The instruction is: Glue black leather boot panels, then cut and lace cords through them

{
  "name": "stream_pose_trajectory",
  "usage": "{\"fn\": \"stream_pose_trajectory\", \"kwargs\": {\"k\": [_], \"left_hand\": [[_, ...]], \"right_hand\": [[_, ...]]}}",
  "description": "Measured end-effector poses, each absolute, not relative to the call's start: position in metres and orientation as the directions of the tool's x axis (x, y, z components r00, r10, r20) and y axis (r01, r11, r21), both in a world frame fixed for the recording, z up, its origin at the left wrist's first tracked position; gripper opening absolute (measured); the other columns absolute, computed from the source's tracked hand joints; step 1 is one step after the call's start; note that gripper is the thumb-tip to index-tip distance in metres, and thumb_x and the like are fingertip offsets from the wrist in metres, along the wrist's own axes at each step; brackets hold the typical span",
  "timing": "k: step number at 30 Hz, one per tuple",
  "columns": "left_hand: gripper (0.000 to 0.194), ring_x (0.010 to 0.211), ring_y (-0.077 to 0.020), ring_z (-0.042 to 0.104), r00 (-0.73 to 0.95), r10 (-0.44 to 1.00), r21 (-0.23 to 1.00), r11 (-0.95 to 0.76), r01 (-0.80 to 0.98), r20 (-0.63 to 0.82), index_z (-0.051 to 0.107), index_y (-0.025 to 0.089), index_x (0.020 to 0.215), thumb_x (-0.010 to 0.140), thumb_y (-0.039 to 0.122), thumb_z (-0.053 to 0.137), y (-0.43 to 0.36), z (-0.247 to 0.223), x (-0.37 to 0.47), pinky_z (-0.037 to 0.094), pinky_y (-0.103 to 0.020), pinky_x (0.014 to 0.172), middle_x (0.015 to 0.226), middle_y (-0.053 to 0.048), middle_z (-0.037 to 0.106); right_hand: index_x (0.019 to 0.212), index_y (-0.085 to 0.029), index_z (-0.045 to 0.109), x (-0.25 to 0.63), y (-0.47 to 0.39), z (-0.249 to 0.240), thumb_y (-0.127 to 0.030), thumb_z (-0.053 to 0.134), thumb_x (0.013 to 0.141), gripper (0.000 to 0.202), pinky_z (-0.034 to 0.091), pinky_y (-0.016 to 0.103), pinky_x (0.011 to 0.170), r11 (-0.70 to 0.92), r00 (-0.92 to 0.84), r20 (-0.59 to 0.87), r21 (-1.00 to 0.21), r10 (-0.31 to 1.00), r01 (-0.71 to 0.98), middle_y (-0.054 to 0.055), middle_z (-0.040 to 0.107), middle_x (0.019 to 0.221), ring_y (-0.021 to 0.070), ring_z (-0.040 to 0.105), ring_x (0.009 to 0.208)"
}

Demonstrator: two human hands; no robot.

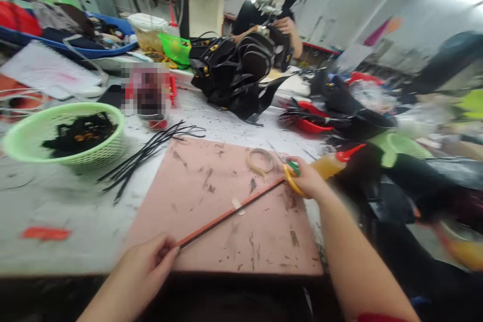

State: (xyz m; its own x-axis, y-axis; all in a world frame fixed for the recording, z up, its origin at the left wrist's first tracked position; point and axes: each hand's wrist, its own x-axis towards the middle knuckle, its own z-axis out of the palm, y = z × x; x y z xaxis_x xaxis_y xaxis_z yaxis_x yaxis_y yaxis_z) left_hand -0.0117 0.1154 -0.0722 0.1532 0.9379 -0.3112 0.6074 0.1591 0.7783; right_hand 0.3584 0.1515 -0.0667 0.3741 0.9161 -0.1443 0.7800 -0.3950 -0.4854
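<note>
A long narrow strip (215,221), orange along one edge and dark along the other, stretches diagonally over a pink mat (158,211). My left hand (153,259) pinches its near end, thumb against fingers. Yellow-handled scissors (293,184) are in my right hand (308,180), its fingers closed round the handle; a green part shows by the thumb, and the blades point away from me. The strip's far end meets the right hand, but whether the fingers also grip it is hidden. A roll of tape (260,162) lies just left of the scissors. A small pale piece (238,206) sits at the strip's middle.
At left stand a green basket (64,157) of black pieces and a bundle of black cords (141,161). Black bags (226,68) are heaped ahead, near a co-worker's hand (286,25). A yellow bottle with red nozzle (327,165) lies beyond my right hand.
</note>
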Motion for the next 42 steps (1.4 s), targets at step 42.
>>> {"fn": "stream_pose_trajectory", "kwargs": {"k": [42], "left_hand": [[0.025, 0.039, -0.0069, 0.044, -0.03, 0.879, 0.879, 0.477, 0.02, -0.476, 0.053, 0.016, 0.061, 0.053, 0.036, 0.066, 0.147, -0.054, 0.014, 0.033, -0.018, 0.04, 0.049, 0.005, 0.053]], "right_hand": [[0.124, -0.021, 0.049, 0.35, 0.258, -0.028, -0.03, 0.062, 0.068, 0.058, 0.042, 0.033, 0.071, -0.329, 0.335, -0.005, -0.191, 0.942, 0.925, 0.012, 0.061, 0.109, 0.0285, 0.057, 0.096]]}}
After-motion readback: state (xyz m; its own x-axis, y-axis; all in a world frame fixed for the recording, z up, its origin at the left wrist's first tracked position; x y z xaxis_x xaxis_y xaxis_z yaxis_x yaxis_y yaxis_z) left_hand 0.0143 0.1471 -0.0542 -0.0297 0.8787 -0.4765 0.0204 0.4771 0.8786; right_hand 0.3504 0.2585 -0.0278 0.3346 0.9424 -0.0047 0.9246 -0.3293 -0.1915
